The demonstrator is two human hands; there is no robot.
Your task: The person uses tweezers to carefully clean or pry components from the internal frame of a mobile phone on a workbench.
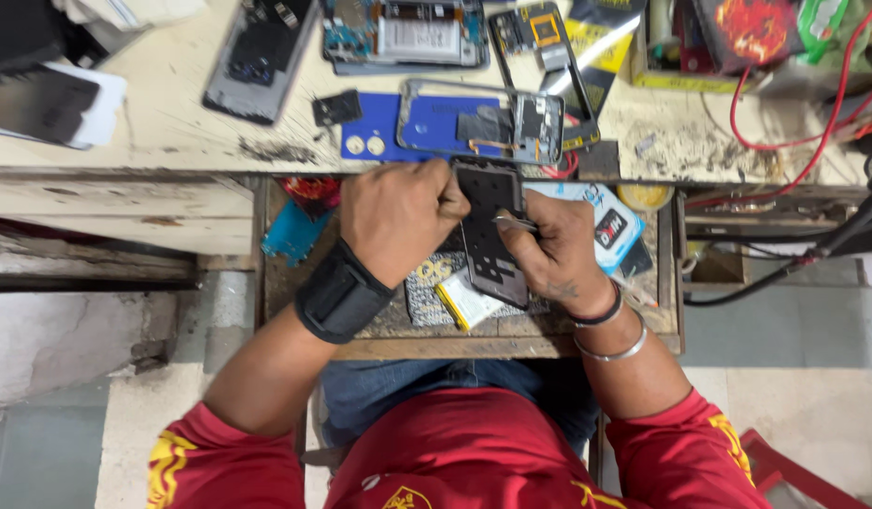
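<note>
I see a dark, opened phone frame [490, 236] standing lengthwise over an open drawer, thin metal tweezers [517, 223] touching its right edge.

Probably a phone repair workshop: opened phones [403, 33] and loose frames [480, 123] litter the scarred workbench [172, 132].

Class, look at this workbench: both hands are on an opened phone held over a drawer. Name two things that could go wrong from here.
1. The left hand grips only the top of the dark phone frame while the right hand works on it with thin metal tweezers; a slip might scratch or pierce parts.
2. A white battery lies loose under the frame in the crowded drawer; pressure or a dropped tool could damage it.
</note>
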